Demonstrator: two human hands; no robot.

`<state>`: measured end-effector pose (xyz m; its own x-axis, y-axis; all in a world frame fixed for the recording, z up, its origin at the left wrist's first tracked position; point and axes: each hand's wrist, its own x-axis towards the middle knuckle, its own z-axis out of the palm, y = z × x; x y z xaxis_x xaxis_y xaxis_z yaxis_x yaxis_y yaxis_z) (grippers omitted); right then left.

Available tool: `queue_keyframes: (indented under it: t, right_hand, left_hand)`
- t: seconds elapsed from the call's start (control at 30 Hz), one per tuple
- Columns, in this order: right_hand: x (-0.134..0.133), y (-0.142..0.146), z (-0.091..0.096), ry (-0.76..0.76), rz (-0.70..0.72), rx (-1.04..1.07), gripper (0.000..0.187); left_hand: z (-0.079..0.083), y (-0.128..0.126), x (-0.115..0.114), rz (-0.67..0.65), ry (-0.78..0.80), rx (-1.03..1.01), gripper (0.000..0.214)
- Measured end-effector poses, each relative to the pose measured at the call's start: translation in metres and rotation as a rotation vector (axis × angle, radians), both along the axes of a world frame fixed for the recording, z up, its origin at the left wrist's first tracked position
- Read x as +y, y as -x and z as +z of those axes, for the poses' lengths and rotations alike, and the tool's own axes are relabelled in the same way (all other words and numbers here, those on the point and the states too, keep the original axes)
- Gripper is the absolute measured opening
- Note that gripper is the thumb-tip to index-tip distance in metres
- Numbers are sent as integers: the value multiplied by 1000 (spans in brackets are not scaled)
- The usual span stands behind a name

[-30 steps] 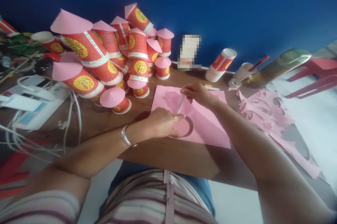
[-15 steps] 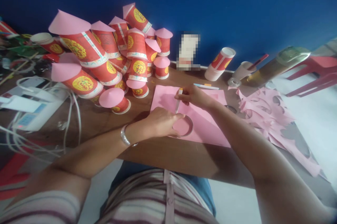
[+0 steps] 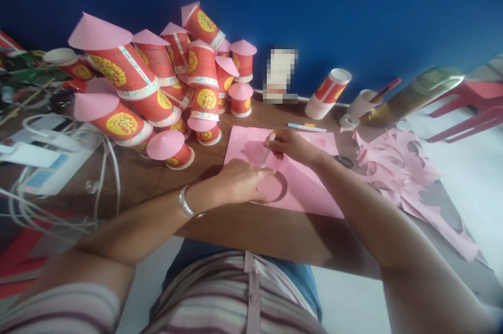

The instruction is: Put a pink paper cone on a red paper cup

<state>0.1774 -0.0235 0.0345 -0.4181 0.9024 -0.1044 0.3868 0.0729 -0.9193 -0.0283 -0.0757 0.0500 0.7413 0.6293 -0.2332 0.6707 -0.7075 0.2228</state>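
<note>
A pink paper sheet (image 3: 310,187) lies on the brown table (image 3: 251,229) in front of me. A round ring-shaped object (image 3: 275,187) sits on the sheet near its front edge. My left hand (image 3: 239,182) rests on the ring's left side, fingers curled down, holding it in place. My right hand (image 3: 293,145) is closed on a thin white pen (image 3: 267,153), whose tip points down at the ring's far left edge, beside my left fingertips.
A heap of red paper cups with pink cone lids (image 3: 165,88) fills the back left. White cables and a device (image 3: 47,161) lie at far left. Cut pink paper scraps (image 3: 401,166), a loose pen (image 3: 306,127), a tape roll (image 3: 348,122) and cups (image 3: 328,93) are at right.
My right hand with the pen has shifted slightly left and back along the ring's far edge. My left hand has stayed on the ring.
</note>
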Motion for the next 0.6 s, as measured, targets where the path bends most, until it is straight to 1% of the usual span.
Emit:
queue_keyframes:
  t: [0.2,0.43,0.6]
  right_hand:
    - [-5,-9,7,0,-65,58,44]
    - [-15,-29,-7,53,-161,152,49]
    - [-28,-34,-6,76,-269,188,52]
  left_hand:
    - [3,0,-1,7,16,-7,66]
    - [3,0,0,16,31,-10,67]
    - [3,0,0,17,29,-14,67]
